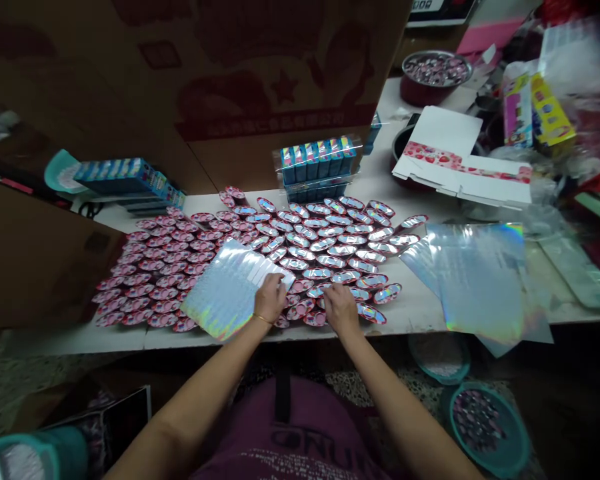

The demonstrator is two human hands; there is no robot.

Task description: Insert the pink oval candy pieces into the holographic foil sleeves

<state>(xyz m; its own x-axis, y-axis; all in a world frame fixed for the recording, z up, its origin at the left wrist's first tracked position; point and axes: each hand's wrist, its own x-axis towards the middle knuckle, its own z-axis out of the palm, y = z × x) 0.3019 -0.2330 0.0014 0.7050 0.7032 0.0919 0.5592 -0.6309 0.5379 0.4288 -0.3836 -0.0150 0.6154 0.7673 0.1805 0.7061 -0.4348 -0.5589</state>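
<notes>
Your left hand (270,298) lies on a glittering rainbow-holographic foil sheet (229,291), its fingers close together over the sheet's edge, with no pinch showing. The sheet sits on top of the spread, near the front edge of the table. Your right hand (341,308) is just beside it, its fingers (341,297) pointing down among small oval pink-and-silver foil pieces (325,250). You cannot tell from this view whether they pinch one, because the back of the hand hides the fingertips.

So far, those pieces lie in overlapping rows across much of the white table top (410,322), and the holographic sheet covers only part of them. The rest of the rows remain uncovered. To the right, a loose stack of iridescent plastic sheets (475,280) lies apart from the pieces. Behind the spread stands a clear-wrapped block of narrow blue cartons (317,163), with a further row of blue cartons (127,179) at the left. Farther right, a flat white card blank with a red strawberry print (445,150) lies open. A dark red bowl of similar pieces (436,75) sits behind it, and a round teal basin (487,430) holding more stands on the floor below you.
</notes>
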